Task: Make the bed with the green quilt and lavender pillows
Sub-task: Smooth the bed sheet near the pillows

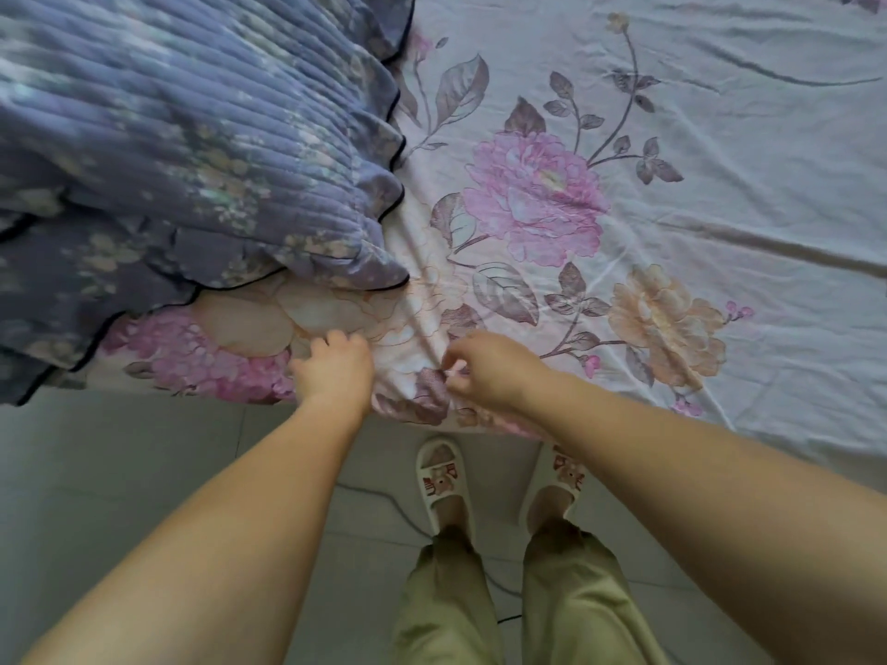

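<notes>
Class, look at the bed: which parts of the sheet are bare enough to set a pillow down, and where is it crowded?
Bare: the sheet right of the pillows, out to the far and right edges. Crowded: the left side under the stacked pillows, and the near edge where the left hand and right hand grip the sheet.

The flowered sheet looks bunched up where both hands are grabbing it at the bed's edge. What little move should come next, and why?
Probably a gentle pull toward the person, then down over the edge. The left hand and right hand both pinch the flowered sheet, and creases fan out from the grip toward the lavender pillow, so tugging should flatten them.
</notes>
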`<state>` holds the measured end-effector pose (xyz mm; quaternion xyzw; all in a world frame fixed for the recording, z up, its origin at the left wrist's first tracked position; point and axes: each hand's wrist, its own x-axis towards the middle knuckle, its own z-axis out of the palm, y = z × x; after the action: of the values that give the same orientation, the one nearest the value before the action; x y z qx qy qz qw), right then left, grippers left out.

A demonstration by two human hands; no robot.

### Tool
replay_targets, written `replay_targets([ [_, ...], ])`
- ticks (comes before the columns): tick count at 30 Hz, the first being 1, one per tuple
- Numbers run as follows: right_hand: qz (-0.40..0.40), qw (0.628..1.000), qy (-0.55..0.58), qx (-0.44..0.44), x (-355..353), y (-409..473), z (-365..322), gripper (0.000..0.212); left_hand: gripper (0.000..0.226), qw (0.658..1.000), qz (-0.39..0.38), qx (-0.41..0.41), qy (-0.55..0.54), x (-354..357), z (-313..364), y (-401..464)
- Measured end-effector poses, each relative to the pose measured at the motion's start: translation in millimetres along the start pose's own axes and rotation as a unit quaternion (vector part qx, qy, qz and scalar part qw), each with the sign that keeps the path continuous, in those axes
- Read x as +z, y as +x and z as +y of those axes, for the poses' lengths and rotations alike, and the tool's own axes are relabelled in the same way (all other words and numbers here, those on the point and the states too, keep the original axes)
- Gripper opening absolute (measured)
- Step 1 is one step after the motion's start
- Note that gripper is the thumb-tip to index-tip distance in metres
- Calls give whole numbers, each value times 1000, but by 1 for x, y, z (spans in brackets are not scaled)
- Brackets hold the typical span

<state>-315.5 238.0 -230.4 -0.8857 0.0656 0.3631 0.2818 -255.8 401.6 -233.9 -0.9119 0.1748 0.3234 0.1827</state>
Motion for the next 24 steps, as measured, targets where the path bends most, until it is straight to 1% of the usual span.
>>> replay_targets([
  [2,0,1000,4,-1,2,9,-12,34,33,1000,12,5,-6,6,-10,5],
  [4,-5,1000,-16,3,9,16,-24,35,31,999,32,6,-14,12,-19,10],
  [8,-2,997,-77,7,14,22,-30,31,30,998,34,20,-48,19,-26,12],
  [11,-4,997,-80,20,13,26,-36,30,29,997,29,24,-74,19,-33,14],
  [13,20,997,-62,27,12,28,-40,27,27,996,25,13,-84,22,-45,14],
  [15,52,997,-55,20,13,30,-46,30,25,996,21,1,-88,27,-57,10],
  [18,86,990,-112,3,18,36,-54,40,27,995,4,-10,-95,25,-58,6],
  [20,61,989,-135,17,22,41,-56,49,30,997,32,1,-72,20,-49,7],
  [22,-4,991,-125,42,25,41,-54,61,36,995,79,33,-47,21,-43,9],
  [23,-39,989,-135,40,26,40,-52,66,43,995,81,47,-40,25,-41,9],
  [24,-75,984,-160,29,27,36,-51,71,52,996,55,54,-36,29,-40,7],
])
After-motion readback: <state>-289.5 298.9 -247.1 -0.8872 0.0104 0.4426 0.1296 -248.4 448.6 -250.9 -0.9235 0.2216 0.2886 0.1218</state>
